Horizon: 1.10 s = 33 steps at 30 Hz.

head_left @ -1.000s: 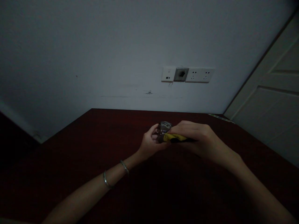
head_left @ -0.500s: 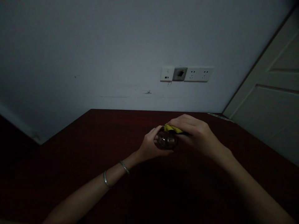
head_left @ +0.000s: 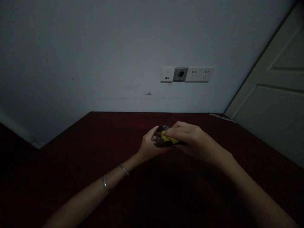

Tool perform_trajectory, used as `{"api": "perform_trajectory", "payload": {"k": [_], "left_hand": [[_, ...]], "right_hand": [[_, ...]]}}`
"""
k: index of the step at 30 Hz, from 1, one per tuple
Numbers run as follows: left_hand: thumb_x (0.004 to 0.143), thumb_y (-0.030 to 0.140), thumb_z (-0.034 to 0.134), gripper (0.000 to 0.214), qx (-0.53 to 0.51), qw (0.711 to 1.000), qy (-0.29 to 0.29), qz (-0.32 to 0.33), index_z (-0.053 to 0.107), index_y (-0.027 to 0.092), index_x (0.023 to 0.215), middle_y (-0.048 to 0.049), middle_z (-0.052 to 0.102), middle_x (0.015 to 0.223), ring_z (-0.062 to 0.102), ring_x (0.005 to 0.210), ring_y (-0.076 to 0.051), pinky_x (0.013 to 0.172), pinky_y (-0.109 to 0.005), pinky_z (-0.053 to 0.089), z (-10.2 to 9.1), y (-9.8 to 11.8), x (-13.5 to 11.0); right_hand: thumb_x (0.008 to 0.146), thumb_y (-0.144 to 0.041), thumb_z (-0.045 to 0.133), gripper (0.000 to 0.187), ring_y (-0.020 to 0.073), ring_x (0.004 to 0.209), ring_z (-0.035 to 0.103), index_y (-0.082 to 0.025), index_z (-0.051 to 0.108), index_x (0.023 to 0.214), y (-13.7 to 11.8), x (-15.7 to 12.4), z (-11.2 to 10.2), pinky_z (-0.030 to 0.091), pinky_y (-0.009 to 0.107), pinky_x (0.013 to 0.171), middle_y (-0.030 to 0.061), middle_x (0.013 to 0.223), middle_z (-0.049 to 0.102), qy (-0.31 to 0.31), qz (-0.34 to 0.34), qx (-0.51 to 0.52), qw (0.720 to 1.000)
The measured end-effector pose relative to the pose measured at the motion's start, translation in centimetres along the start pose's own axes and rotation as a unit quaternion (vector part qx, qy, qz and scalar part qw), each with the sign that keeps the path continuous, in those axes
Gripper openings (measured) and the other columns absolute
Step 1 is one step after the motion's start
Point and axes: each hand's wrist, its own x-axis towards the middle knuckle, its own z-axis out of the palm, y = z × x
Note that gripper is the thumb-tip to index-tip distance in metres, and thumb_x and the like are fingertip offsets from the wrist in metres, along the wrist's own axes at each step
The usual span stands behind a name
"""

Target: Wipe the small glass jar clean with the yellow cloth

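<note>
My left hand is wrapped round a clear glass-like vessel, its fingers showing through the far side; its exact kind is hard to tell in the dim light. Two silver bracelets sit on that wrist. My right hand pinches a yellow cloth with a dark edge or underside. The cloth lies against the top of the vessel, covering part of it. Both hands are close together above the dark red table.
Behind the table rises a pale wall with a row of sockets and some scuff marks. A panelled white door stands at the right, close to the table's edge. A flat pale strip lies at the back right corner.
My right hand has brought the yellow cloth down and left, from the vessel's far edge to across its top. The whole view has shifted slightly.
</note>
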Motion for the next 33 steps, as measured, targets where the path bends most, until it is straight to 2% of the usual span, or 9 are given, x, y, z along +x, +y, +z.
{"api": "perform_trajectory", "payload": {"k": [3, 6, 8, 12, 16, 24, 27, 30, 33], "left_hand": [[0.045, 0.024, 0.086, 0.088, 0.001, 1.000, -0.001, -0.021, 0.048, 0.013, 0.124, -0.0129, 0.065, 0.110, 0.066, 0.092, -0.026, 0.080, -0.039, 0.057, -0.1, 0.2, 0.0], [0.047, 0.024, 0.085, 0.090, -0.074, 0.995, -0.016, -0.068, 0.044, 0.013, 0.125, -0.0154, 0.063, 0.113, 0.067, 0.093, -0.026, 0.076, -0.036, 0.057, -0.1, 0.2, 0.1], [0.048, 0.024, 0.085, 0.088, -0.124, 0.989, -0.005, -0.084, 0.043, 0.012, 0.124, -0.0174, 0.062, 0.115, 0.067, 0.093, -0.026, 0.077, -0.035, 0.057, -0.2, 0.2, 0.4], [0.050, 0.025, 0.085, 0.082, -0.180, 0.979, 0.009, -0.092, 0.046, 0.010, 0.120, -0.0168, 0.061, 0.114, 0.066, 0.092, -0.023, 0.079, -0.034, 0.056, -0.8, 0.7, 0.8], [0.052, 0.027, 0.085, 0.078, -0.207, 0.972, 0.004, -0.114, 0.048, 0.012, 0.119, -0.0138, 0.061, 0.112, 0.065, 0.085, -0.020, 0.071, -0.031, 0.058, -1.0, 1.2, 0.9], [0.053, 0.029, 0.084, 0.069, -0.233, 0.963, -0.022, -0.131, 0.052, 0.013, 0.111, -0.0088, 0.062, 0.101, 0.062, 0.069, -0.013, 0.059, -0.027, 0.058, -0.1, 2.0, 0.7], [0.051, 0.031, 0.085, 0.069, -0.243, 0.959, -0.036, -0.140, 0.053, 0.013, 0.110, -0.0080, 0.063, 0.097, 0.061, 0.070, -0.014, 0.059, -0.027, 0.058, 0.1, 2.4, 0.7], [0.052, 0.036, 0.085, 0.067, -0.246, 0.957, -0.051, -0.146, 0.054, 0.013, 0.106, -0.0070, 0.063, 0.091, 0.060, 0.067, -0.014, 0.056, -0.028, 0.058, 0.0, 2.5, 0.6], [0.055, 0.039, 0.082, 0.063, -0.237, 0.959, -0.037, -0.147, 0.055, 0.012, 0.105, -0.0075, 0.064, 0.091, 0.061, 0.066, -0.014, 0.056, -0.027, 0.057, -0.1, 2.3, 0.7]], "right_hand": [[0.079, -0.004, 0.056, 0.023, 0.0174, 0.079, 0.060, -0.016, 0.067, 0.096, -0.6, 0.0, -0.5, 0.049, 0.028, 0.067, 0.0077, 0.087, 0.066, -0.024, 0.013, 0.025, 0.999], [0.076, -0.002, 0.060, 0.029, 0.0143, 0.081, 0.062, -0.019, 0.067, 0.098, -0.9, 0.0, -1.3, 0.049, 0.025, 0.072, 0.0037, 0.090, 0.068, -0.076, 0.023, 0.074, 0.994], [0.078, -0.004, 0.061, 0.027, 0.0134, 0.081, 0.063, -0.021, 0.067, 0.098, -0.7, -0.1, -1.8, 0.049, 0.024, 0.071, 0.0018, 0.090, 0.069, -0.084, 0.030, 0.088, 0.992], [0.082, -0.018, 0.063, 0.017, 0.0167, 0.082, 0.064, -0.022, 0.069, 0.098, 0.4, -0.4, -2.4, 0.051, 0.029, 0.072, 0.0033, 0.091, 0.070, -0.009, 0.055, 0.065, 0.996], [0.082, -0.022, 0.063, 0.021, 0.0213, 0.087, 0.066, -0.026, 0.068, 0.102, 1.8, -0.8, -2.4, 0.054, 0.037, 0.078, 0.0043, 0.098, 0.071, 0.085, 0.092, 0.026, 0.992], [0.084, -0.019, 0.059, 0.027, 0.0227, 0.097, 0.066, -0.021, 0.065, 0.109, 2.9, -0.5, 0.0, 0.052, 0.040, 0.087, 0.0081, 0.107, 0.070, 0.177, 0.092, 0.013, 0.980], [0.086, -0.022, 0.056, 0.029, 0.0227, 0.102, 0.064, -0.021, 0.062, 0.114, 3.2, -0.3, 1.1, 0.051, 0.042, 0.090, 0.0085, 0.112, 0.068, 0.184, 0.094, 0.045, 0.977], [0.089, -0.025, 0.053, 0.034, 0.0217, 0.109, 0.060, -0.023, 0.055, 0.122, 3.4, -0.2, 1.8, 0.047, 0.043, 0.096, 0.0084, 0.119, 0.063, 0.160, 0.106, 0.102, 0.976], [0.080, -0.032, 0.065, 0.061, 0.0252, 0.122, 0.050, -0.024, 0.040, 0.135, 3.2, -0.4, 2.3, 0.041, 0.047, 0.103, 0.0111, 0.133, 0.052, 0.108, 0.100, 0.145, 0.978]]}}
